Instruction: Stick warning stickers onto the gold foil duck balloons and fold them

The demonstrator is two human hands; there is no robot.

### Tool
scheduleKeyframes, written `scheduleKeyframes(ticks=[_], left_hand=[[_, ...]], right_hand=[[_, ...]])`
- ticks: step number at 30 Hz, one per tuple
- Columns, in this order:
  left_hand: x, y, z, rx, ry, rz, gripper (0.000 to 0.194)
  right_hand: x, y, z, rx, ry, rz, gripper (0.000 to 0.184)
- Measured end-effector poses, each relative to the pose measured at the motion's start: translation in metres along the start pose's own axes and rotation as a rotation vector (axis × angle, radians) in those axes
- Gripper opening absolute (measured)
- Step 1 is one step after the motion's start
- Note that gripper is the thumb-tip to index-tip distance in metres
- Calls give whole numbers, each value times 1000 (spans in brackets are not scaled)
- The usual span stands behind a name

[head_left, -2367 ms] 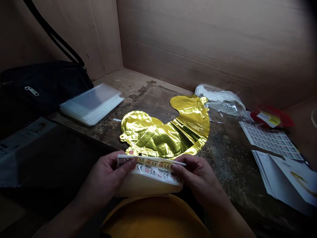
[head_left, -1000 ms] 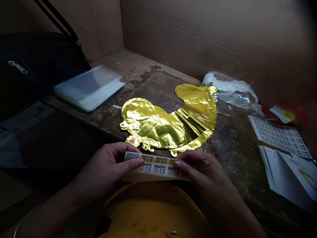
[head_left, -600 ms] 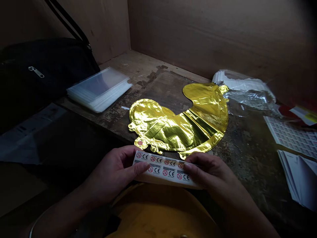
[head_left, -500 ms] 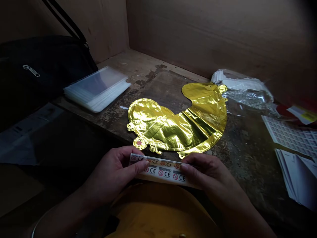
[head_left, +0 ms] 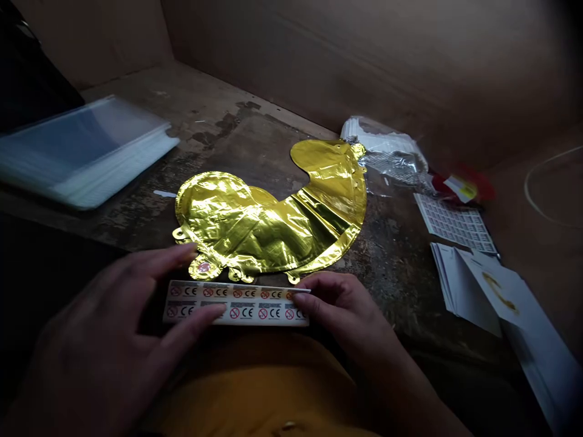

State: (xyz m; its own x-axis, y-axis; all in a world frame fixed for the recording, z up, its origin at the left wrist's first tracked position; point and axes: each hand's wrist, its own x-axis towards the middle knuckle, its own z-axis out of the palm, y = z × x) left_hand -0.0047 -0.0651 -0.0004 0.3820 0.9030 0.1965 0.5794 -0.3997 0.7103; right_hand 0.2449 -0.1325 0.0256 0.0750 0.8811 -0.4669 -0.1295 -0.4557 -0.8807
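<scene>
A folded-looking strip of CE warning stickers (head_left: 266, 303), printed in two rows, is pinched at its right end between the thumb and fingers of my right hand (head_left: 353, 309). My left hand (head_left: 113, 321) is open, thumb and index finger spread wide. Its thumb tip overlaps the lower row of stickers; its index fingertip is close to the tabs of a gold foil balloon (head_left: 259, 233). I cannot tell whether that finger touches the foil. The curved, deflated balloon lies flat on the table just beyond the strip. A small reddish round mark (head_left: 203, 267) shows on its lower left tab.
A stack of clear plastic sleeves (head_left: 91, 164) lies at the left. Clear packaging with white contents (head_left: 387, 149) is behind the balloon. At right are a red item (head_left: 478, 182), a printed sticker sheet (head_left: 455, 223) and white cards (head_left: 460, 285). Wooden panels (head_left: 364, 67) enclose the worn table.
My left hand has let go of the strip's left end and spread its fingers. My right hand still holds the strip. The view has turned right, showing more cards.
</scene>
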Motion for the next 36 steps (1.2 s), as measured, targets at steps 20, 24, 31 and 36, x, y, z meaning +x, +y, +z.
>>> scheduleKeyframes(ticks=[20, 24, 31, 36], left_hand=[[34, 44, 5, -201, -678, -148, 23], [36, 44, 6, -300, -712, -263, 24], [37, 42, 7, -391, -750, -377, 21], [35, 37, 7, -453, -766, -367, 19]], right_hand=[[-8, -3, 10, -358, -61, -98, 19], [-8, -3, 8, -634, 42, -396, 14], [-4, -12, 10, -1001, 92, -913, 12], [-3, -12, 14, -1013, 79, -951, 10]])
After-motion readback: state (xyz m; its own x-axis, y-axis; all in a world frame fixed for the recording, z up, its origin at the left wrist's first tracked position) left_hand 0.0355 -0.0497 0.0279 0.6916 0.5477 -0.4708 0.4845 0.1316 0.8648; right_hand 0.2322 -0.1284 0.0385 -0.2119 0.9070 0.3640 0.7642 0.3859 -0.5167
